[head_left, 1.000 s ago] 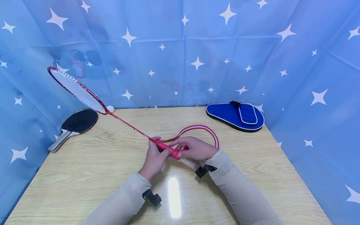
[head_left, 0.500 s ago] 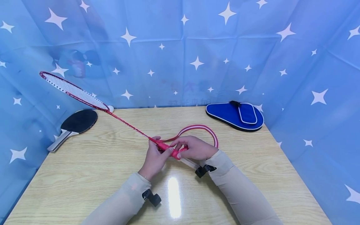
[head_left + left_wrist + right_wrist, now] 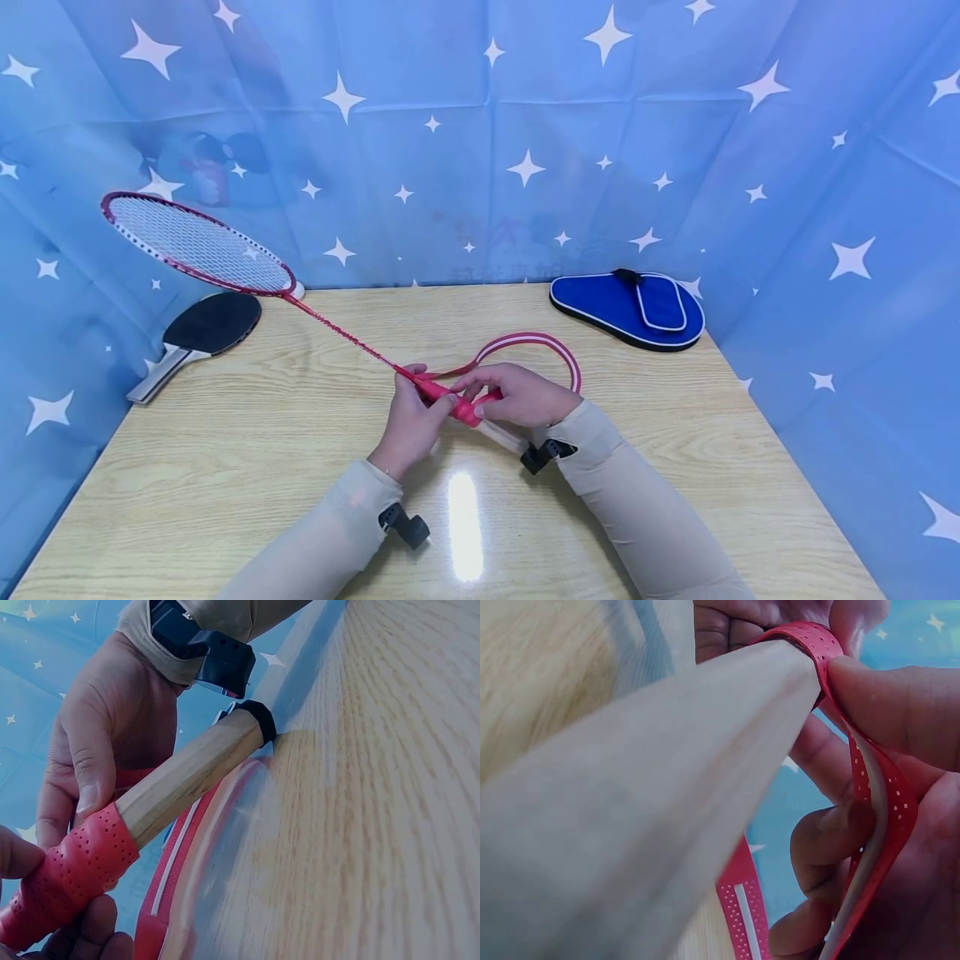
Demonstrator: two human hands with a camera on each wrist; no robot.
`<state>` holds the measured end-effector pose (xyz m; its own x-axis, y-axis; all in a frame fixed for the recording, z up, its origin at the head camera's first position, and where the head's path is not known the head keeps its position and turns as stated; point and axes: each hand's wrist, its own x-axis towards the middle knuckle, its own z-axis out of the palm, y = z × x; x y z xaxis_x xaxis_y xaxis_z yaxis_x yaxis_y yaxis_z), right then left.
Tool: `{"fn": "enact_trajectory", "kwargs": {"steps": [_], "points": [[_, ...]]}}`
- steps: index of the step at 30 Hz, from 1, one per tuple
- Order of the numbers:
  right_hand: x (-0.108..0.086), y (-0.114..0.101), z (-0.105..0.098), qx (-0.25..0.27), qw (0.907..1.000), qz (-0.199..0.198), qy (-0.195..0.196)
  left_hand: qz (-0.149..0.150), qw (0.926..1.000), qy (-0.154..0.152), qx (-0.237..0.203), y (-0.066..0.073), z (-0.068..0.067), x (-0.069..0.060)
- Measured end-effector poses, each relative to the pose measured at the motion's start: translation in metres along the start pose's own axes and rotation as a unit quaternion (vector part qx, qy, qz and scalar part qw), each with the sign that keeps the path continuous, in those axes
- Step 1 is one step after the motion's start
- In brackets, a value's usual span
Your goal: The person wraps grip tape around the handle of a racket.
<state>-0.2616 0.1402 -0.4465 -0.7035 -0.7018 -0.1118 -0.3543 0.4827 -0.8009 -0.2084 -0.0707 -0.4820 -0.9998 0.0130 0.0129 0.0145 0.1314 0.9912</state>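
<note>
A red badminton racket [image 3: 337, 331] slants over the table, its strung head up at the left. My left hand [image 3: 412, 429] grips the upper handle, where perforated red grip tape [image 3: 79, 866] is wound round it. Toward the butt the handle is bare wood [image 3: 191, 772], with a black end cap [image 3: 259, 720]. My right hand [image 3: 528, 396] pinches the tape at the edge of the winding. In the right wrist view the tape strip [image 3: 892, 802] runs from the handle through the curled fingers. Its loose length, with a white stripe, loops on the table [image 3: 536, 337].
A black table tennis bat [image 3: 213, 323] lies at the left edge, with a white ball [image 3: 298, 290] behind the racket head. A blue bat case [image 3: 615, 304] lies at the back right. A blue starry curtain [image 3: 450, 167] encloses the wooden table [image 3: 225, 467].
The racket has turned about its shaft; its head has swung lower and left, and its strung face now shows wider. Both hands stay almost in place.
</note>
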Motion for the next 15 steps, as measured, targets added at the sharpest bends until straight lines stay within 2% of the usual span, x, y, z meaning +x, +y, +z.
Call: {"fn": "enact_trajectory", "kwargs": {"steps": [9,15], "points": [[0.0019,0.0012,0.0026,0.011,0.9997,-0.019,-0.012,-0.002,1.0,-0.001,-0.006,-0.0004,0.0002,0.0003],[0.0011,-0.0013,0.0019,0.005,0.9997,-0.021,-0.009,0.012,0.9998,-0.006,-0.014,0.0,0.0008,-0.0007]]}}
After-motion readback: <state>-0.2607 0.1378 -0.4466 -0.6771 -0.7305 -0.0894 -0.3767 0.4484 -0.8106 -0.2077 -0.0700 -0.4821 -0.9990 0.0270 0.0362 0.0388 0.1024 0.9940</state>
